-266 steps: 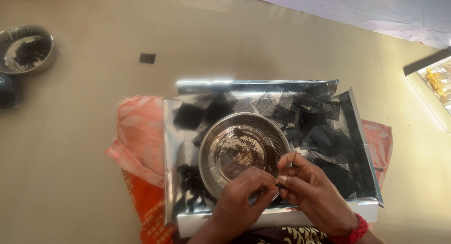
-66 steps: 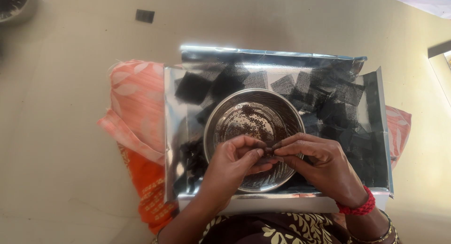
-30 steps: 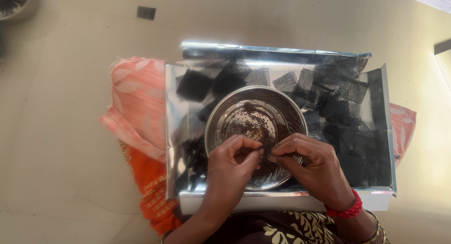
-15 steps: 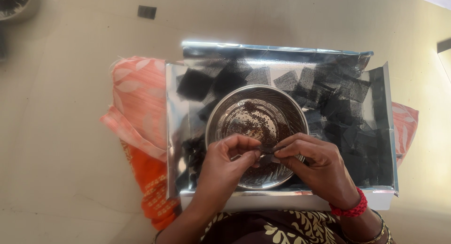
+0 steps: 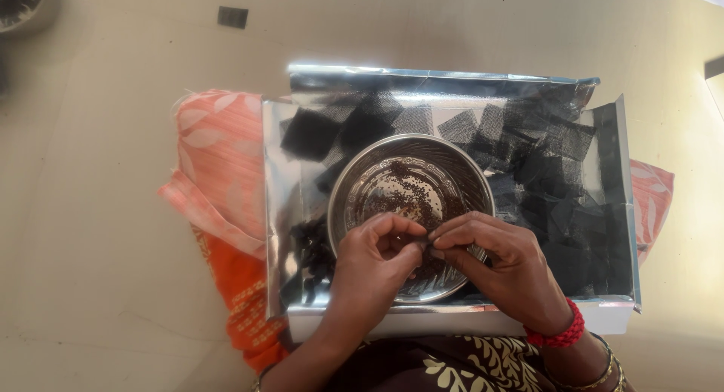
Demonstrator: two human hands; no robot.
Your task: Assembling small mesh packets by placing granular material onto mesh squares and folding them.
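So both hands meet right over the near rim of the steel bowl (image 5: 411, 215), and that placement makes sense to me: anything that slips from the fingers drops back into the bowl instead of onto the floor. The left hand (image 5: 373, 267) has its grip closed, thumb and fingers pinched on a tiny dark bit (image 5: 424, 246), and the right hand (image 5: 505, 267) pinches the same bit from the other side, fingertips nearly touching the left ones. It's too small to say what it is exactly, maybe a scrap of the net with something in it.

The bowl holds a scatter of small dark seeds (image 5: 407, 192), mostly toward the middle and far side. It sits inside a shallow foil-lined tray (image 5: 275, 211), which keeps everything corralled, and the tray rests on an orange patterned cloth (image 5: 219, 181) spread on the floor (image 5: 98, 211), probably as padding.

Black net squares (image 5: 550, 188) are piled all around the bowl, thickest on the right, within easy reach of the right hand. A few crumpled dark pieces (image 5: 309, 249) lie to the bowl's left.

No labels or packages that I can see. One stray small black square (image 5: 232, 16) lies on the floor, well apart from the tray. Right wrist has a red thread band (image 5: 558, 335) and thin bangles.
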